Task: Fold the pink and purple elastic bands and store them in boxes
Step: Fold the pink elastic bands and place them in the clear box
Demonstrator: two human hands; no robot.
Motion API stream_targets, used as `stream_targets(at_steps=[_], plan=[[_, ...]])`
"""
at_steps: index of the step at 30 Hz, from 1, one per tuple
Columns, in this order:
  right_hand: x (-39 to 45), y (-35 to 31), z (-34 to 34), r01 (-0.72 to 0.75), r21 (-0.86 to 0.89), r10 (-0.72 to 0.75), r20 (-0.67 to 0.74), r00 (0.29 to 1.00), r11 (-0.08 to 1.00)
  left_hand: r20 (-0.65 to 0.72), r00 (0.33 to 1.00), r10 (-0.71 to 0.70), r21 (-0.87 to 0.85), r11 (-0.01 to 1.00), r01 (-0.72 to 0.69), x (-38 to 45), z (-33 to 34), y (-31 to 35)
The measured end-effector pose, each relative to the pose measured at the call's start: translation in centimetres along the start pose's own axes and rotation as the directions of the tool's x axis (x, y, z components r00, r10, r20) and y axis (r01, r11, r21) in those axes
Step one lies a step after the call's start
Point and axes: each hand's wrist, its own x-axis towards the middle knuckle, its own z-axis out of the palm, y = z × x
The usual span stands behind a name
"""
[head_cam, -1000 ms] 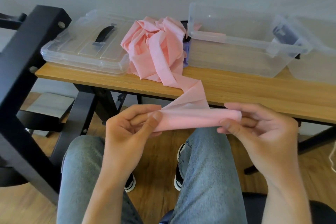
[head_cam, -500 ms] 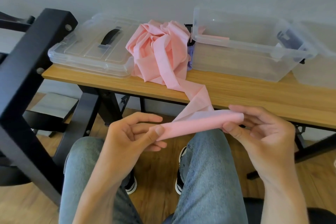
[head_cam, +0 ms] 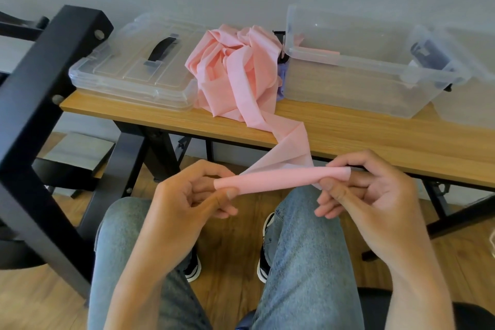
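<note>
Left hand (head_cam: 187, 195) and right hand (head_cam: 359, 193) pinch opposite ends of a short folded span of pink elastic band (head_cam: 278, 179), mid-frame. Its tail climbs to the heap on the wooden table (head_cam: 375, 139). Purple band (head_cam: 281, 80) barely visible behind. Open clear box (head_cam: 369, 88), upper right. Folding just begun; nothing visibly stored.

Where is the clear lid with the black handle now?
The clear lid lies at the table's left end, just left of the pink band heap.
</note>
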Motion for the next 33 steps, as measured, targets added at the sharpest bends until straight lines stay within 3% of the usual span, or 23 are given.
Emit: stream_targets(at_steps=[3,9,13,17,20,24,33], plan=[[0.0,0.0,0.0,-0.033,0.103,0.032,0.009,0.999,0.994,0.021,0.999,0.031,0.018,0.999,-0.031,0.1,-0.1,0.2],[0.2,0.1,0.1,0.001,0.117,0.002,-0.029,1.0,0.993,0.019,1.0,0.01,-0.227,0.974,-0.006,0.1,0.1,0.1],[0.0,0.4,-0.4,-0.01,0.097,0.011,-0.011,1.0,0.995,0.005,0.999,0.044,-0.105,0.994,-0.043,0.2,-0.4,-0.5],[-0.1,0.8,-0.2,-0.005,-0.046,0.005,-0.008,1.0,0.999,0.043,0.998,0.039,0.038,0.998,-0.041,0.0,-1.2,-0.7],[0.1,1.3,0.8,-0.028,-0.129,0.03,0.018,0.999,0.991,0.065,0.998,-0.015,0.131,0.991,0.006,-0.1,-1.9,-0.5],[0.4,1.8,2.2,-0.112,-0.133,0.131,0.142,0.981,0.985,0.113,0.981,-0.16,0.077,0.985,0.152,-0.6,-3.9,-0.2],[0.7,2.2,5.1,-0.149,0.177,0.127,0.133,0.983,0.973,-0.026,0.987,-0.16,-0.077,0.984,0.158,-1.4,-5.9,-0.7]])
